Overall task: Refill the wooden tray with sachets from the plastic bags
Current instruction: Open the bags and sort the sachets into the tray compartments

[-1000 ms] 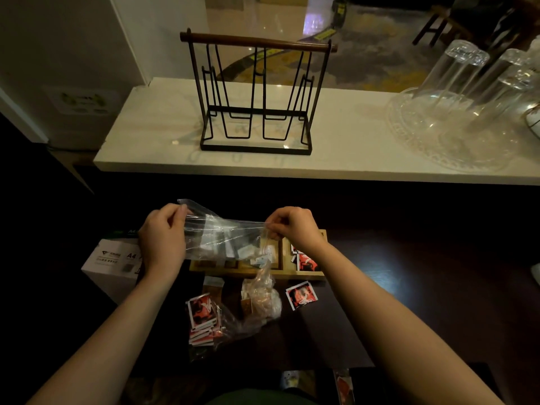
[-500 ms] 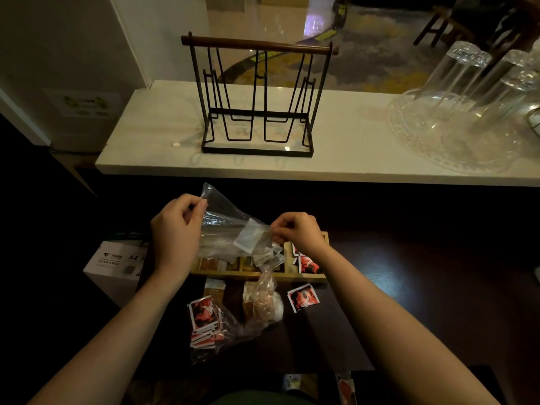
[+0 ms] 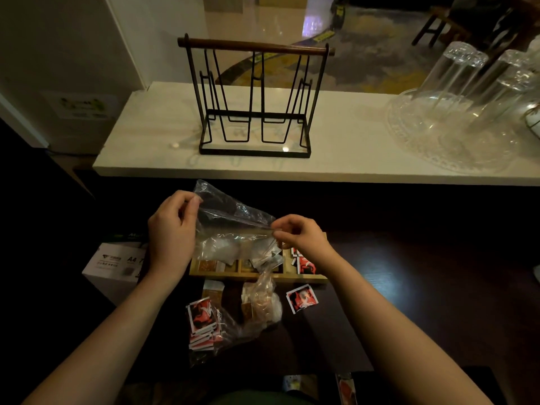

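Note:
I hold a clear plastic bag (image 3: 233, 229) with pale sachets inside, just above the wooden tray (image 3: 292, 277). My left hand (image 3: 172, 232) pinches the bag's left top edge and my right hand (image 3: 301, 235) pinches its right edge. The tray has compartments with brown sachets at the left and red-and-white sachets (image 3: 305, 264) at the right. In front of it lie a second plastic bag (image 3: 233, 323) with a stack of red sachets (image 3: 203, 320), a small bag of brown sachets (image 3: 261, 302), and one loose red sachet (image 3: 301, 298).
A white A4 paper box (image 3: 115, 266) stands left of the tray. Behind is a white marble counter (image 3: 152, 135) with a black wire rack (image 3: 255, 103) and upturned glasses on a glass tray (image 3: 455, 124) at the right. The dark table continues to the right.
Both hands have moved closer together and lifted the bag's mouth, so the bag now bunches and hangs lower over the tray. The left edge rose higher.

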A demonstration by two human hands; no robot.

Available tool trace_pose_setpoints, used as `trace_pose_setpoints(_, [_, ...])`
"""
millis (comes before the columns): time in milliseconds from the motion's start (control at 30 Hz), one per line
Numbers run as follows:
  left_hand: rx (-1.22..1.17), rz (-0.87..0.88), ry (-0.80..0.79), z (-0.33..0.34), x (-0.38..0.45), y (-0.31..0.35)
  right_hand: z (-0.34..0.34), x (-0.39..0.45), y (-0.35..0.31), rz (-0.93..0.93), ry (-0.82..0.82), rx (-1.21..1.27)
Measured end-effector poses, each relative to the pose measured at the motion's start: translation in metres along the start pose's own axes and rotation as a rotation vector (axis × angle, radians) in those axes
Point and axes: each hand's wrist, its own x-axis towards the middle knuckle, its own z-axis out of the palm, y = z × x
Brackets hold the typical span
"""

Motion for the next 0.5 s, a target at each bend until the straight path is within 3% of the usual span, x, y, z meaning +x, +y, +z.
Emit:
trace_pose_setpoints(167, [-0.066, -0.056, -0.015, 0.008, -0.001, 0.001, 0.0, -0.005, -0.004, -0.002, 0.11, -0.046])
trace_pose_setpoints(333, [-0.059, -0.159, -0.088, 0.023, -0.009, -0.011, -0.011, -0.019, 0.014, 0.116, 0.352, 0.065])
trace_pose_setpoints(433, [0.008, -0.209, -0.243, 0.037, -0.03, -0.015, -0.02, -0.039, 0.034, 0.19, 0.485, 0.148])
trace_pose_setpoints(500, [0.117, -0.196, -0.458, 0.051, -0.052, -0.016, -0.028, -0.052, 0.048, 0.233, 0.588, 0.188])
